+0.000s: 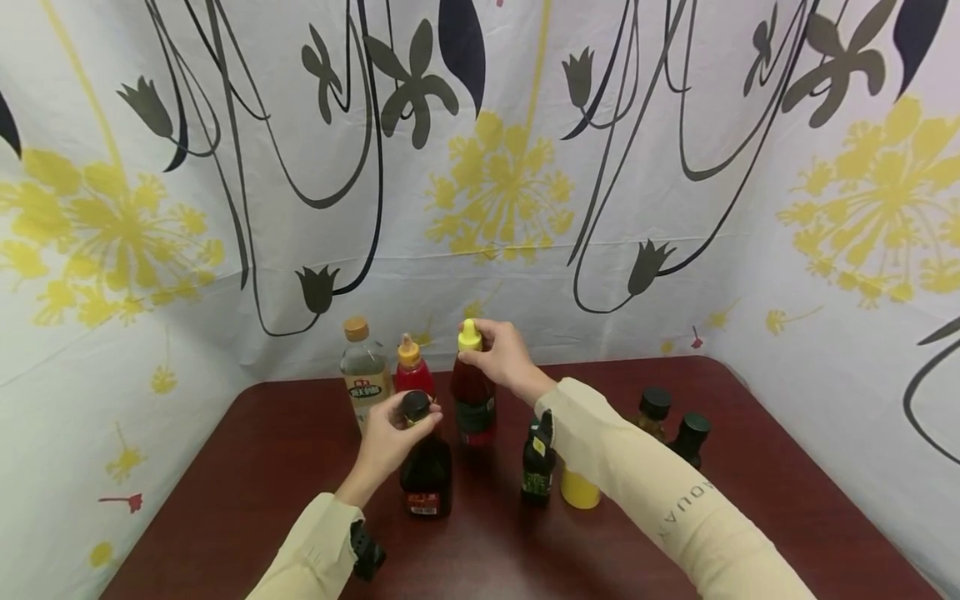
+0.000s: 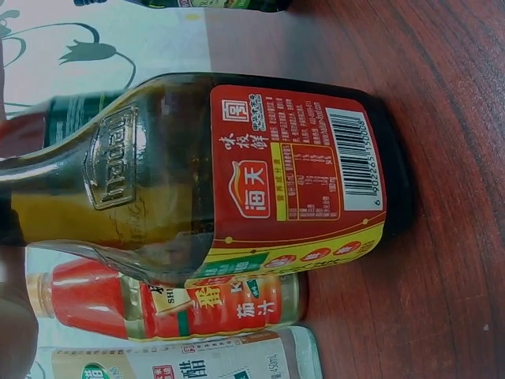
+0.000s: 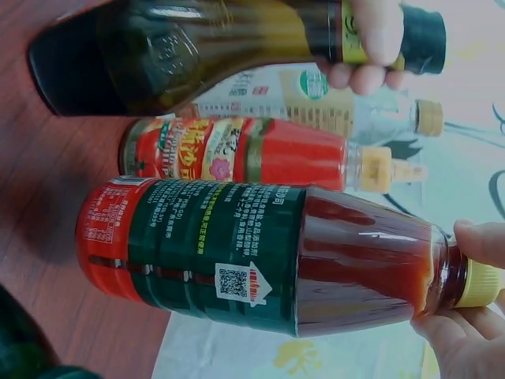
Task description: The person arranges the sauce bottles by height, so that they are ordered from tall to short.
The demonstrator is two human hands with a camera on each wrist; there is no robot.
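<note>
My left hand (image 1: 384,442) holds a dark soy sauce bottle (image 1: 426,483) by its neck, just below the black cap. In the left wrist view, the red back label with its barcode (image 2: 355,158) is plain to see. With thumb and fingers, my right hand (image 1: 508,357) grips the neck of a red-brown sauce bottle (image 3: 363,260) under its yellow cap; its green label shows in the right wrist view. Between and behind these two stands a red ketchup bottle (image 1: 415,381) with an orange-yellow nozzle cap. Left of that is a clear vinegar bottle (image 1: 367,383). Both held bottles are upright.
A small dark bottle with a green label (image 1: 537,479) stands right of the held bottles, beside a yellow container (image 1: 581,490). Two dark-capped bottles (image 1: 690,437) are partly hidden behind my right sleeve. A patterned cloth (image 1: 510,275) hangs behind the dark red table (image 1: 285,458).
</note>
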